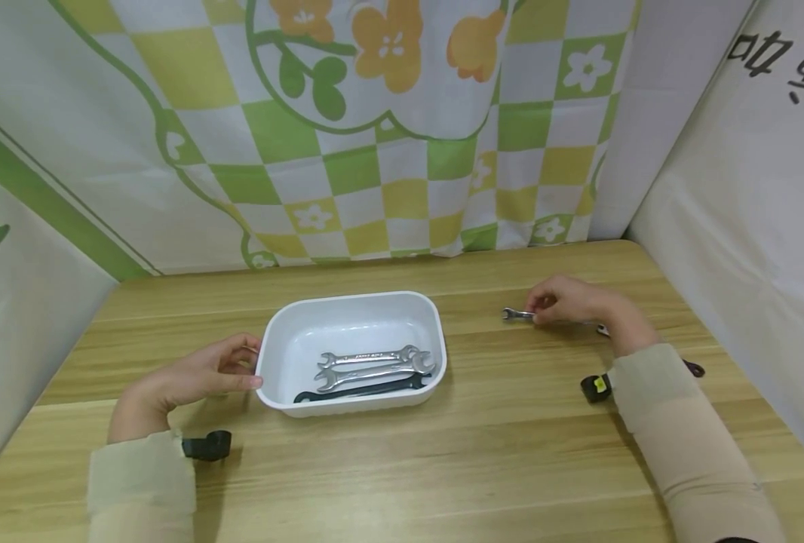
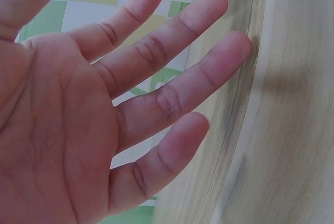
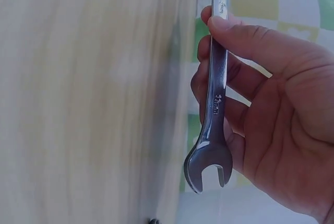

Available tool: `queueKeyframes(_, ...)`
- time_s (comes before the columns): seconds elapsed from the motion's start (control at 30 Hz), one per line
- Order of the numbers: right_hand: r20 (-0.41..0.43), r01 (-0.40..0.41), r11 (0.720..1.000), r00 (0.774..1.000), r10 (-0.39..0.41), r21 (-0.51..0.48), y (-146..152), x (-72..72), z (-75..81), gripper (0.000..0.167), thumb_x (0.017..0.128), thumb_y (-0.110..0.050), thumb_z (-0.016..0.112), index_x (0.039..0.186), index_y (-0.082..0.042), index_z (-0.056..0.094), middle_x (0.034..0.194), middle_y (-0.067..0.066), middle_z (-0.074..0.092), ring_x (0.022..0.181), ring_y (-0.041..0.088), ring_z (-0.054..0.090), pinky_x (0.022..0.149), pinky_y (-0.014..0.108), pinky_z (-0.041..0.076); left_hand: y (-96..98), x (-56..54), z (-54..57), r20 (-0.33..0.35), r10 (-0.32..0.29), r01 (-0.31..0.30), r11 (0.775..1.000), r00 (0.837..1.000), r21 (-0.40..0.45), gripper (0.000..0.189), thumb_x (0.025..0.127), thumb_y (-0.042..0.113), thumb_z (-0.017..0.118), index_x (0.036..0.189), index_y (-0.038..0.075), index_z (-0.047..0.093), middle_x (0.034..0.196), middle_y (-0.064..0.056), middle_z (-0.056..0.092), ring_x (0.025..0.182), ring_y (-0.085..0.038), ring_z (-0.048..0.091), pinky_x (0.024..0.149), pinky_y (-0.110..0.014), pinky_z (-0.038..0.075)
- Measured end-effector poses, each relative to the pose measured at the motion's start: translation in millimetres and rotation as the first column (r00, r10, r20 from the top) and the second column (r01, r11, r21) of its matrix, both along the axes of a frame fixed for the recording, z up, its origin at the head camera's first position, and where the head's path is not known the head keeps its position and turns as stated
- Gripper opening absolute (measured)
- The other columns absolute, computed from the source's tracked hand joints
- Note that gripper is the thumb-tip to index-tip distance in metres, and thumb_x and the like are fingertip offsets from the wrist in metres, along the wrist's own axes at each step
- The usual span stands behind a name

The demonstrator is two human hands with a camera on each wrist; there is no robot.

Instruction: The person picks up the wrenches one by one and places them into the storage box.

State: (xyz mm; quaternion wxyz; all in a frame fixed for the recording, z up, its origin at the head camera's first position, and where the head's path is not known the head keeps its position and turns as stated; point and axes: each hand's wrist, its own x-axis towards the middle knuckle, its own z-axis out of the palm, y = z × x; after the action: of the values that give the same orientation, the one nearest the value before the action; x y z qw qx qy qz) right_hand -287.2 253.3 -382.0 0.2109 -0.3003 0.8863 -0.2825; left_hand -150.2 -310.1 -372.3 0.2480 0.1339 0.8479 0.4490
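A white plastic bin (image 1: pixel 354 302) stands on the wooden table with two silver open-end wrenches (image 1: pixel 375 369) and a black wrench (image 1: pixel 364 391) lying in it. At the bin's left end my left hand (image 1: pixel 201 369) has its thumb and fingertips at the rim. Its fingers (image 2: pixel 172 98) look spread and loosely extended in the left wrist view. Farther right, my right hand (image 1: pixel 568 300) pinches a silver open-end wrench (image 3: pixel 216 98) between thumb and fingers. One end points left in the head view; the hand covers its middle.
Past the right sleeve, the dark ring end of a tool (image 1: pixel 694 368) shows on the table (image 1: pixel 402 467); the arm hides the rest. A checkered cloth (image 1: pixel 402 196) hangs behind the table, and a white panel (image 1: pixel 748 226) stands along the right side.
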Motion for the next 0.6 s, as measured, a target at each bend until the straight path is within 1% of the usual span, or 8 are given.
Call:
queueKeyframes(0.23, -0.035, -0.028, 0.999, 0.999, 0.027, -0.015, -10, 3.5, 6.2, 0.009, 0.093, -0.008, 0.067, 0.1, -0.005, 0.072, 0.091, 0.004, 0.069, 0.078, 0.014, 0.055, 0.068, 0.027, 0.046, -0.1, 0.4, 0.3, 0.002, -0.012, 0.012, 1.0, 1.0, 0.018, 0.051, 0.095, 0.017, 0.066, 0.136, 0.0, 0.041, 0.125, -0.023, 0.061, 0.11, -0.023, 0.059, 0.088, -0.04, 0.046)
queueKeyframes(0.47, -0.08, -0.051, 0.998, 0.996, 0.048, -0.046, -23, 5.1, 7.7, 0.008, 0.093, -0.008, 0.067, 0.098, -0.005, 0.072, 0.089, 0.004, 0.069, 0.078, 0.014, 0.057, 0.069, 0.027, 0.047, -0.4, 0.2, 0.0, 0.004, -0.013, 0.013, 1.0, 1.0, 0.021, 0.05, 0.095, 0.017, 0.066, 0.136, 0.0, 0.041, 0.125, -0.022, 0.06, 0.109, -0.022, 0.06, 0.089, -0.041, 0.046)
queueKeyframes(0.6, -0.1, -0.054, 0.997, 0.994, 0.048, -0.059, -29, 6.0, 9.4, 0.011, 0.093, -0.008, 0.067, 0.102, -0.004, 0.072, 0.092, 0.005, 0.07, 0.082, 0.014, 0.06, 0.071, 0.027, 0.048, -1.1, 0.6, -0.4, 0.004, -0.021, 0.021, 0.999, 1.0, 0.037, 0.05, 0.095, 0.015, 0.066, 0.136, 0.001, 0.04, 0.124, -0.022, 0.06, 0.11, -0.022, 0.06, 0.089, -0.04, 0.047)
